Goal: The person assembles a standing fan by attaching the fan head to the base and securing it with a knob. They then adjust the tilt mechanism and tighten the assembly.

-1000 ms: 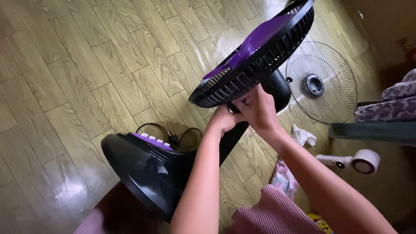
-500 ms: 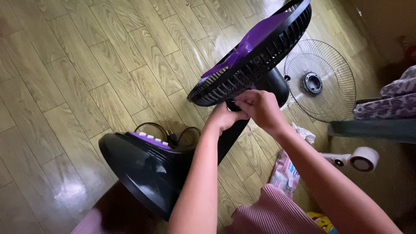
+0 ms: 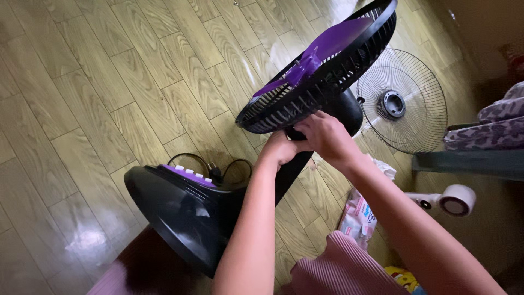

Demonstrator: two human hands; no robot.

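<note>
We find the left hand [image 3: 281, 148] and right hand [image 3: 323, 135] unmoved, both gripping the fan neck [image 3: 292, 164] below the rear grille [image 3: 322, 87]; work continues there.

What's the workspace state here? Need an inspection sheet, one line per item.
Surface: wood-plank floor, glossy, with light glare.
Job's things: black fan tilted over, rear grille on, purple blades exposed; black base with purple buttons raised toward the camera.
Clutter: detached wire front grille flat on the floor; white roller-like tool; printed packet; crumpled white scrap.
Grippers: left hand and right hand both at the fan's neck below the grille; grasp unclear.
Cables: black cord with plug coiled behind the base.
Surroundings: patterned fabric on a dark ledge, right edge.
</note>
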